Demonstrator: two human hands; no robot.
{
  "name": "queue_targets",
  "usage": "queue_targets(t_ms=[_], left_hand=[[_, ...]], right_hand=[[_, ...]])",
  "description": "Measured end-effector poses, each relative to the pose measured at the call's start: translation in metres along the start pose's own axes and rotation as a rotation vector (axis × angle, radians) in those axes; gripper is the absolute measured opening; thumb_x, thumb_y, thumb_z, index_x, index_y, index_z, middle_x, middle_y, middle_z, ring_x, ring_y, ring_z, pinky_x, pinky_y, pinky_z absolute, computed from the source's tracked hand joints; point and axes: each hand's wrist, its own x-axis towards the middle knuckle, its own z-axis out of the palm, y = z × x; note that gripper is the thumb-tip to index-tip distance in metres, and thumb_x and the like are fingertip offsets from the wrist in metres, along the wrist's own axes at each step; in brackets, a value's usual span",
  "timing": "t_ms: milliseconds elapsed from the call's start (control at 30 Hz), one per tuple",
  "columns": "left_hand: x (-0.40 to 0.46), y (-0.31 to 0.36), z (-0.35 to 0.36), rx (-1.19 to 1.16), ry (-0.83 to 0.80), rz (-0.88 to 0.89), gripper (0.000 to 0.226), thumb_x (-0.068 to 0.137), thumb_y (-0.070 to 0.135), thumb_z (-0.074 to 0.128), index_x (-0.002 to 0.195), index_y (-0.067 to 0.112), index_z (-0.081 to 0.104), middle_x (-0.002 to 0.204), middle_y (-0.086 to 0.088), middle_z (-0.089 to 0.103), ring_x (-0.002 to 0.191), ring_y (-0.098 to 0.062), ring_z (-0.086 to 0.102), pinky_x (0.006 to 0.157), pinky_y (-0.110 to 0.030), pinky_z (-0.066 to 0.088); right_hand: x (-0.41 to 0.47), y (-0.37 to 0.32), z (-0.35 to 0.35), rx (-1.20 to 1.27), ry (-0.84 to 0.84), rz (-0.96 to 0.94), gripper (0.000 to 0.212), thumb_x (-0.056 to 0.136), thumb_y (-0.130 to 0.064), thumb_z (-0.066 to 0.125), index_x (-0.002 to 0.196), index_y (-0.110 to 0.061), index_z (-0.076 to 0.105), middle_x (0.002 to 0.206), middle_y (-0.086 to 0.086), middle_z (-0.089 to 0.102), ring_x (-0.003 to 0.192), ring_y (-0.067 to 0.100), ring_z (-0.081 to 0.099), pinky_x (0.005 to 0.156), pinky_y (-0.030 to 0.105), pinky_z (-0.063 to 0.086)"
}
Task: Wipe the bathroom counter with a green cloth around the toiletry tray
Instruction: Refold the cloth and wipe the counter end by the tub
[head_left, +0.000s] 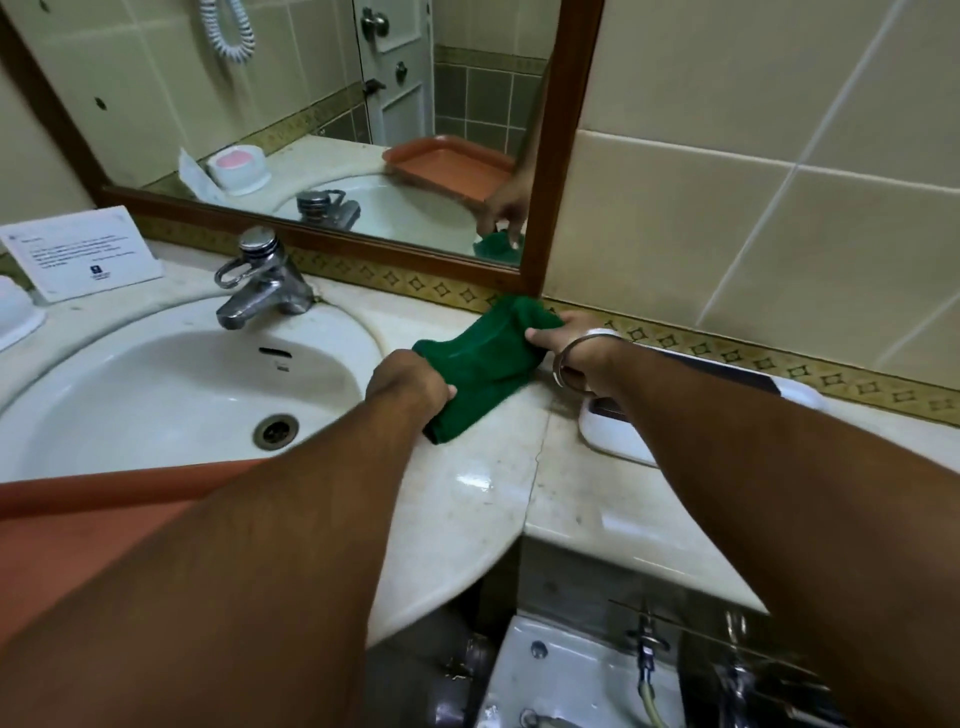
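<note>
A green cloth (480, 364) lies bunched on the marble counter (483, 499) to the right of the sink, close to the mirror's lower corner. My left hand (408, 384) grips its near end. My right hand (563, 345), with a metal bangle on the wrist, pinches its far end by the wall. A white tray (618, 436) sits on the counter to the right, mostly hidden under my right forearm. An orange tray (67, 525) rests across the sink's front edge at lower left, partly covered by my left forearm.
The white sink basin (171, 395) and chrome tap (260, 280) take up the left. A white notice card (78, 254) leans on the wall at far left, beside a white dish (15, 317). A wood-framed mirror (561, 156) hangs above. Below the counter's edge stands a toilet cistern (571, 670).
</note>
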Motion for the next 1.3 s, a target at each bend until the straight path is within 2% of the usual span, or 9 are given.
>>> queue_targets(t_ms=[100,200,500,600,733,800,900,1067,1300], left_hand=[[-0.022,-0.001,-0.010,-0.422,-0.155,0.110,0.032,0.087,0.024,0.074,0.112,0.006,0.063,0.111,-0.016,0.070,0.091,-0.030,0.071,0.072,-0.043,0.062],[-0.068,0.003,0.001,-0.798,-0.375,0.078,0.025,0.092,0.016,0.067,0.116,0.015,0.064,0.107,-0.008,0.074,0.077,-0.019,0.076,0.055,-0.031,0.059],[-0.223,0.104,0.213,-0.661,-0.704,0.202,0.023,0.088,0.002,0.068,0.111,0.004,0.061,0.110,-0.018,0.071,0.075,-0.016,0.070,0.059,-0.021,0.058],[-0.261,0.147,0.268,-0.683,-0.654,0.307,0.024,0.088,0.007,0.070,0.110,0.008,0.061,0.113,-0.019,0.070,0.079,-0.016,0.068,0.064,-0.021,0.056],[-0.273,0.147,0.290,-0.022,-0.275,0.910,0.050,0.093,0.045,0.059,0.135,0.019,0.053,0.137,0.000,0.059,0.120,-0.016,0.056,0.101,-0.031,0.044],[-0.255,0.126,0.287,0.473,-0.221,1.168,0.077,0.092,0.064,0.040,0.152,0.017,0.031,0.158,-0.006,0.036,0.144,-0.023,0.033,0.118,-0.037,0.026],[-0.227,0.106,0.274,0.920,-0.242,1.366,0.096,0.088,0.077,0.016,0.157,0.013,0.001,0.166,-0.012,0.000,0.153,-0.026,-0.004,0.122,-0.038,-0.007],[-0.214,0.111,0.275,0.885,-0.235,1.520,0.092,0.092,0.072,0.030,0.153,0.004,0.027,0.160,-0.019,0.024,0.150,-0.032,0.020,0.121,-0.050,0.022],[-0.201,0.105,0.284,0.750,-0.220,1.579,0.091,0.090,0.072,0.039,0.147,0.001,0.041,0.155,-0.020,0.036,0.144,-0.034,0.035,0.115,-0.051,0.034]], right_hand=[[-0.042,0.004,-0.036,0.380,0.007,-0.031,0.006,0.087,-0.006,0.064,0.091,-0.011,0.064,0.091,0.010,0.069,0.058,0.010,0.062,0.044,0.015,0.044],[-0.093,0.039,-0.088,0.599,-0.054,0.080,0.016,0.089,0.000,0.057,0.084,-0.015,0.055,0.071,0.006,0.060,0.032,0.005,0.047,0.032,0.015,0.033],[-0.235,0.232,-0.316,0.585,0.281,0.397,0.023,0.082,-0.006,0.069,0.064,-0.013,0.057,0.042,-0.002,0.055,0.031,0.008,0.046,0.029,0.017,0.031],[-0.265,0.271,-0.389,0.191,0.441,0.370,0.029,0.079,-0.021,0.076,0.056,-0.013,0.061,0.044,-0.001,0.055,0.034,0.011,0.049,0.034,0.022,0.036],[-0.278,0.305,-0.445,-1.027,0.356,0.158,0.053,0.078,-0.063,0.059,0.103,-0.016,0.060,0.103,0.007,0.065,0.088,0.023,0.063,0.072,0.036,0.054],[-0.267,0.310,-0.447,-1.225,0.209,-0.099,0.073,0.081,-0.063,0.050,0.135,-0.014,0.044,0.143,0.013,0.045,0.125,0.031,0.048,0.100,0.043,0.044],[-0.232,0.296,-0.433,-1.294,0.020,-0.405,0.086,0.084,-0.065,0.038,0.151,-0.016,0.018,0.158,0.014,0.017,0.144,0.031,0.021,0.116,0.046,0.021],[-0.167,0.294,-0.417,-1.304,-0.368,-0.622,0.065,0.095,-0.056,0.023,0.152,-0.030,0.005,0.160,0.006,0.001,0.147,0.026,0.001,0.116,0.036,-0.003],[-0.140,0.335,-0.463,-1.042,-0.058,-0.258,0.067,0.092,-0.062,0.006,0.150,-0.028,0.003,0.159,0.011,0.007,0.146,0.032,0.012,0.118,0.046,0.014]])
